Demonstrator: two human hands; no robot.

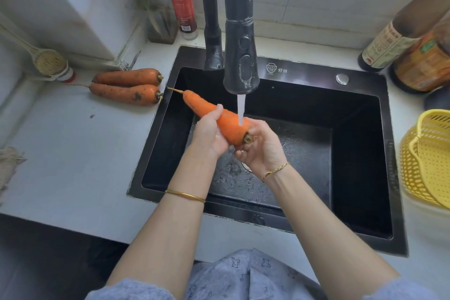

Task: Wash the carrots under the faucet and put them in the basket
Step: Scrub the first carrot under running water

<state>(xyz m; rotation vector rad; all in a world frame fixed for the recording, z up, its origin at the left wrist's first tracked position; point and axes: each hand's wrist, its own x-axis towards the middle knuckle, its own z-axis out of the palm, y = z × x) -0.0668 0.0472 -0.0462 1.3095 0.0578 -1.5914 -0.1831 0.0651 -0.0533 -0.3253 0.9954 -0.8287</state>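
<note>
Orange carrot (220, 118) under faucet (239, 39) stream, tip up-left, stem toward right hand (261, 148); both hands grip it, left hand (209, 131) mid-shaft; yellow basket (426, 158) far right.

I saw a wet orange carrot (214, 117) slanting over the sink (360, 141) under the black faucet (239, 44); two soil-specked carrots (124, 94) lay left of the sink, the yellow perforated basket (428, 161) right of it.

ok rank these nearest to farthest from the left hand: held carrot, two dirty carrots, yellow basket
1. Wet orange carrot, gripped by the left hand itself, centre.
2. Two dirty orange carrots, on the white counter, left side.
3. Yellow perforated plastic basket, far right.
</note>
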